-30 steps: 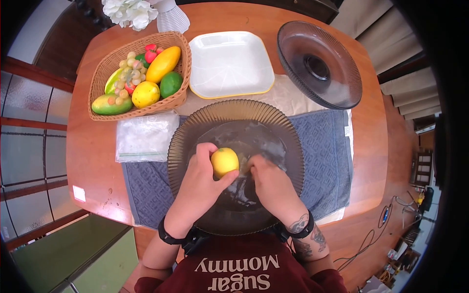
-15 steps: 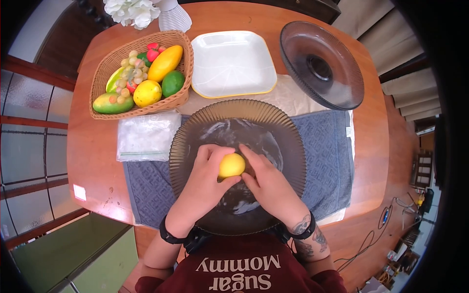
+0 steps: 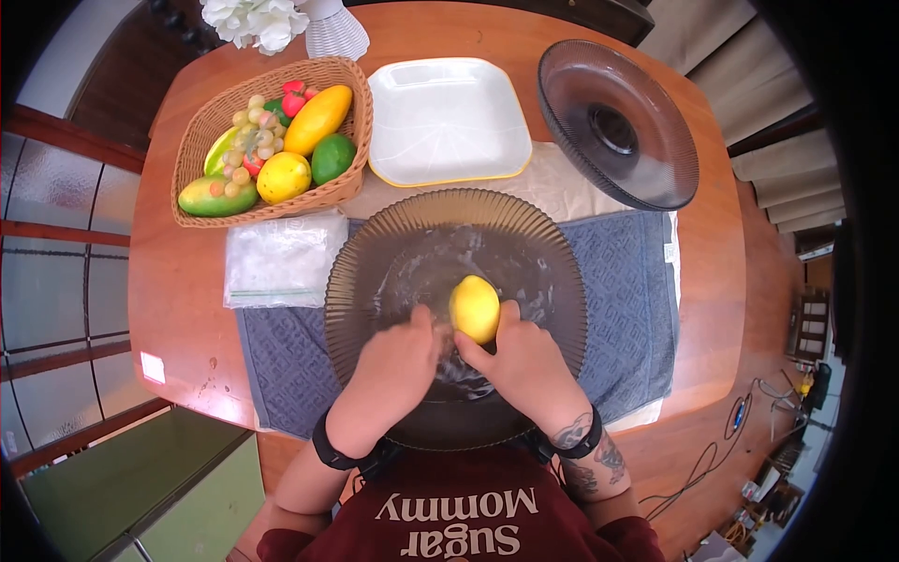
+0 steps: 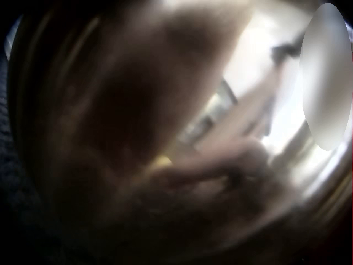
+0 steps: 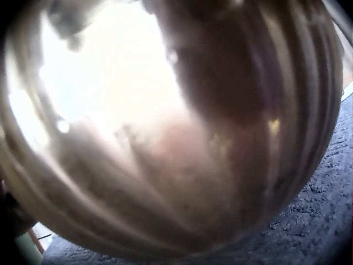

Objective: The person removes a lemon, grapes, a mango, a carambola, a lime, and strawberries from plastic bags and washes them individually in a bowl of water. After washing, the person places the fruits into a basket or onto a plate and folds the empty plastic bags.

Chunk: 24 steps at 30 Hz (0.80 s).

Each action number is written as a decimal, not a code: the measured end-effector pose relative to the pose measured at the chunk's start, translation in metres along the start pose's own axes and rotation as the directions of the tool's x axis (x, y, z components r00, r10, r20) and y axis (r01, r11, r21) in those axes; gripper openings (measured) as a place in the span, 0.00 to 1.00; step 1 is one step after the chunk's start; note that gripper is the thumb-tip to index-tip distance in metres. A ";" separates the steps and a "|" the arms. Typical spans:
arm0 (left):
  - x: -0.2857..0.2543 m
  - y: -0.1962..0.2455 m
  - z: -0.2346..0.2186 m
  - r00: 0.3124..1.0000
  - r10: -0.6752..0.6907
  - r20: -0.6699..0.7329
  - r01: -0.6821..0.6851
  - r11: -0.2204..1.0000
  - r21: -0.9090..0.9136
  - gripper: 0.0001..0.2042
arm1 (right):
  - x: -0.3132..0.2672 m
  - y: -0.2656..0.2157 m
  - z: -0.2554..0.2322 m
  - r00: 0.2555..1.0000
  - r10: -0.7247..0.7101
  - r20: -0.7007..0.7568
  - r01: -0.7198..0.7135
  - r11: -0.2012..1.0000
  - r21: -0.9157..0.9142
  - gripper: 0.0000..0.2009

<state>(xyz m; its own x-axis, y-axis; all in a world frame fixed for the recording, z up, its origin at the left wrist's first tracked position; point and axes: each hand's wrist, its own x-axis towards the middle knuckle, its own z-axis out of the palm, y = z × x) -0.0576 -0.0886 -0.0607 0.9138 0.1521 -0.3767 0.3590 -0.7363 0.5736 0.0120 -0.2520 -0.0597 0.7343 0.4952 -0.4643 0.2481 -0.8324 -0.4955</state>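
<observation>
A yellow lemon (image 3: 475, 309) is held upright over the water in a ribbed, smoky glass bowl (image 3: 548, 248). My right hand (image 3: 529, 361) grips it from the right, thumb at its lower side. To the lemon's left, my left hand (image 3: 393, 361) is low over the water, its fingers blurred, pointing down and loosely bent with no thing seen in them. In the right wrist view the ribbed bowl wall (image 5: 193, 221) fills most of the picture and hides the fingers. Dark blur covers much of the left wrist view.
The bowl stands on a blue-grey towel (image 3: 623, 300). Behind it are a wicker basket (image 3: 201, 117) of fruit, a white tray (image 3: 445, 117) with a yellow rim and another dark glass bowl (image 3: 655, 112). A clear plastic bag (image 3: 281, 262) lies left, and a white vase (image 3: 334, 36) stands at the back.
The lemon has passed from my left hand to my right, shifting rightward and turning more upright. My left hand has let go and moved down toward the water.
</observation>
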 end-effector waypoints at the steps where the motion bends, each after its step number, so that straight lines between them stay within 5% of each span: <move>1: -0.001 0.006 -0.003 0.971 -0.098 0.220 0.104 0.994 -0.015 0.10 | 0.000 0.000 0.001 1.000 0.005 -0.010 -0.005 1.000 0.004 0.32; 5: 0.001 0.001 -0.001 0.999 -0.039 0.021 0.044 0.927 -0.372 0.17 | -0.003 -0.004 -0.001 0.999 -0.032 0.041 0.033 0.999 -0.023 0.31; 9: 0.000 -0.005 0.006 0.994 0.108 -0.018 -0.108 0.946 -0.304 0.21 | -0.004 0.004 0.002 0.981 -0.145 0.131 0.146 0.989 0.007 0.30; 11: 0.001 0.001 -0.002 0.988 0.024 0.150 0.050 0.882 -0.469 0.24 | -0.004 0.006 0.003 0.970 -0.213 0.117 0.211 0.977 0.026 0.30; 16: -0.002 0.003 -0.003 0.987 -0.038 0.154 0.101 0.895 -0.434 0.25 | -0.003 0.002 -0.004 0.945 -0.246 0.215 0.242 0.969 0.045 0.24; 17: -0.003 0.003 -0.002 0.989 -0.059 0.135 0.111 0.904 -0.414 0.26 | -0.003 -0.001 -0.008 0.945 -0.246 0.216 0.241 0.969 0.047 0.24; 19: -0.004 0.003 0.000 0.994 -0.031 0.103 0.071 0.905 -0.419 0.26 | -0.003 -0.006 -0.016 0.930 -0.075 0.360 0.014 0.986 0.168 0.17; 20: -0.004 0.003 0.000 0.998 0.000 0.071 0.030 0.906 -0.423 0.26 | -0.003 0.001 -0.010 0.930 -0.075 0.361 0.015 0.986 0.169 0.17; 22: -0.001 -0.004 0.004 0.998 0.031 -0.051 -0.048 0.923 -0.382 0.27 | -0.003 0.021 0.006 0.957 -0.253 0.144 0.242 0.966 0.090 0.10; 24: 0.001 -0.007 0.004 0.983 0.068 -0.169 -0.122 0.935 -0.332 0.27 | 0.001 0.016 0.005 0.985 -0.175 0.005 0.173 0.977 0.125 0.14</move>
<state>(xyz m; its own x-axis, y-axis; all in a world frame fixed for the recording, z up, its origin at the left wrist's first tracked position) -0.0593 -0.0860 -0.0676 0.9549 0.2113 -0.2084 0.2878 -0.4881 0.8240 0.0141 -0.2636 -0.0719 0.6762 0.6346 -0.3743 0.2905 -0.6965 -0.6561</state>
